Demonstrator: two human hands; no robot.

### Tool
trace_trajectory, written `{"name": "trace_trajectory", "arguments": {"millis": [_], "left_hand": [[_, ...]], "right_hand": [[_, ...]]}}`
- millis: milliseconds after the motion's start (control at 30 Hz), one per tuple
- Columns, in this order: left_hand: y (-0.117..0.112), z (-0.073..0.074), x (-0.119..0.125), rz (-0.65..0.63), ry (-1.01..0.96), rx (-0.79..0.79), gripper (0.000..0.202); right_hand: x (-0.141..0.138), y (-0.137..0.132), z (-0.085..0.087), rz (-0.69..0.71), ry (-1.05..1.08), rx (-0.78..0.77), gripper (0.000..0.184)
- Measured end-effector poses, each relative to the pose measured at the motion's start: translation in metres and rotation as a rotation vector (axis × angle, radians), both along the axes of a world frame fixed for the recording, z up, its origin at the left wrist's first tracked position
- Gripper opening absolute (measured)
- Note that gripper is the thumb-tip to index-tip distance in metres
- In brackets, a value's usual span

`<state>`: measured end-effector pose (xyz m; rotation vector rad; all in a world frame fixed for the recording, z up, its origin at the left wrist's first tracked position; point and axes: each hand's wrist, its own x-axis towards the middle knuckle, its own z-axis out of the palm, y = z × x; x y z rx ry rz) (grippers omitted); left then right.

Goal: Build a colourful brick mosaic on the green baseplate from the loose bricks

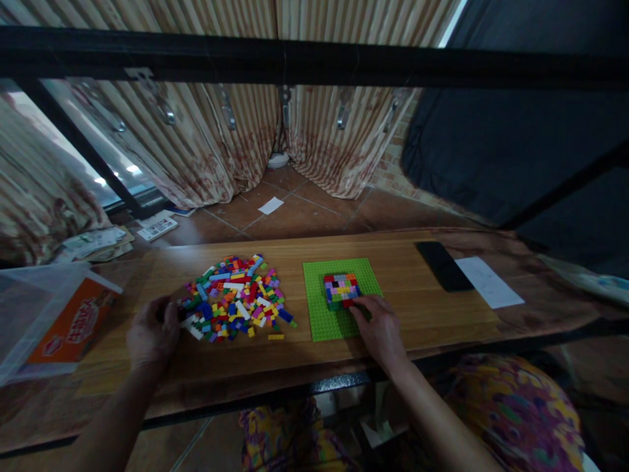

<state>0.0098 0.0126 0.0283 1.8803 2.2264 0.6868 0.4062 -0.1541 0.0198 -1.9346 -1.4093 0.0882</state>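
A green studded baseplate (pixel 322 328) lies on the wooden board, with a small multicoloured block of toy bricks (pixel 341 288) standing on it. My right hand (pixel 381 328) reaches over the plate's near right side. Its thumb and forefinger are closed at the block's near right corner, beside a red brick. Left of the plate spreads a loose pile of toy bricks (pixel 240 295) in many colours. At the pile's left edge is my left hand (pixel 154 331), its fingers curled in towards the thumb. Whatever lies between those fingertips is too small to make out.
A clear plastic box (pixel 37 295) with an orange label stands at the far left. On the right lie a black phone (pixel 443 265) and a white sheet of paper (pixel 489 282). A dark metal bar (pixel 314 62) crosses above, in front of striped curtains (pixel 206 144).
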Motion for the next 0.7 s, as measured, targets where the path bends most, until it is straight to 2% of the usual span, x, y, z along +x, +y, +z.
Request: {"name": "trace_trajectory", "arguments": {"millis": [200, 433, 700], "left_hand": [[0.000, 0.002, 0.001, 0.005, -0.006, -0.011, 0.046], [-0.001, 0.004, 0.002, 0.010, -0.030, -0.018, 0.045], [-0.001, 0.003, 0.001, 0.008, -0.026, -0.022, 0.044]], "right_hand": [[-0.002, 0.000, -0.002, -0.026, -0.012, 0.002, 0.023], [-0.010, 0.002, -0.005, -0.124, -0.139, 0.016, 0.029], [-0.019, 0.005, -0.002, -0.150, -0.181, 0.009, 0.020]]}}
